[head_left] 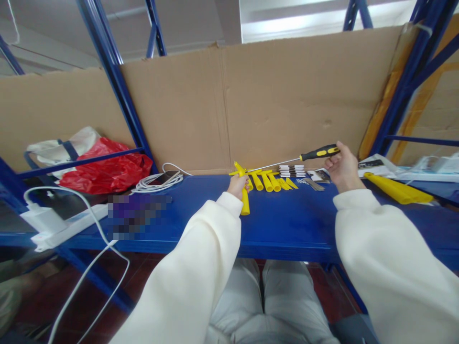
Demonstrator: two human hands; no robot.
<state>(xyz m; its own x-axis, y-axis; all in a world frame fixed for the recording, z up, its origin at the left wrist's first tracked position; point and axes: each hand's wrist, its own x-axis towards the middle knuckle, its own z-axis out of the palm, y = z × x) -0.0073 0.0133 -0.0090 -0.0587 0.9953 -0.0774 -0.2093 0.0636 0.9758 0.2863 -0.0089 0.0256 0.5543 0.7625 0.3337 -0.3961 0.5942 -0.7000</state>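
My left hand (pixel 236 186) is closed around a yellow plastic T-shaped handle (pixel 245 205), its wide hollow-looking end pointing down toward me. In my right hand (pixel 344 168) is the butt of a black-and-yellow screwdriver (pixel 319 152). The screwdriver's long metal shaft runs left to the upper part of the yellow handle; whether its tip sits inside or only touches is too small to tell. Just right of my left hand, several similar yellow handles (pixel 268 183) lie in a row on the blue shelf. Small flat yellow pointed pieces (pixel 287 184) lie beside them.
Beyond the row are stacked black-and-white packs (pixel 292 171) and thin metal strips (pixel 314 184). A larger yellow piece (pixel 398 189) lies at right. Leftward are a coiled white cable (pixel 158 183), a power strip (pixel 71 227) and a red plastic bag (pixel 107 167). Cardboard (pixel 287 95) stands behind.
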